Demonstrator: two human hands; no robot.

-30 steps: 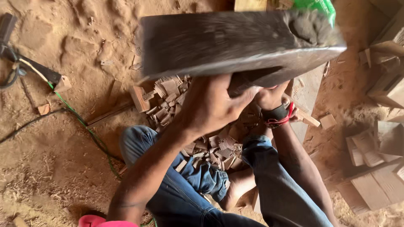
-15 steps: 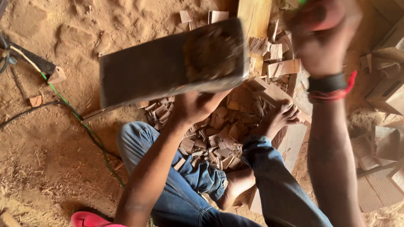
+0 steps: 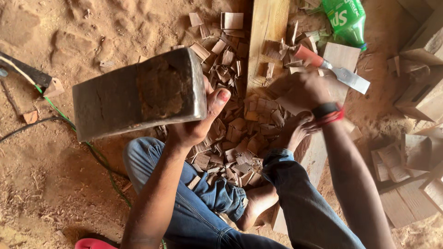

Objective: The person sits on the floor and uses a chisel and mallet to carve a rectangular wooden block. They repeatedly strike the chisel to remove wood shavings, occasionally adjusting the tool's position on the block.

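My left hand [image 3: 196,127] grips a large, weathered grey wooden block [image 3: 138,94] from below, thumb up against its right end, and holds it above the sandy ground. My right hand [image 3: 297,92], with a black and red band on the wrist, is blurred and hovers over a heap of wood chips [image 3: 240,133]. A chisel [image 3: 332,69] with a red handle and a flat steel blade lies just above that hand on a square wooden piece. A small gap shows between the hand and the chisel. I cannot make out the fingers.
A long plank [image 3: 267,32] runs up from the chip heap between my jeans-clad legs and bare feet [image 3: 258,203]. A green plastic bottle [image 3: 346,18] lies at the top right, wooden offcuts [image 3: 415,157] at the right, green and black cables [image 3: 60,115] at the left.
The block has tilted and shifted right and lower in my left hand. My right hand has dropped from near the camera to the chips beside the chisel.
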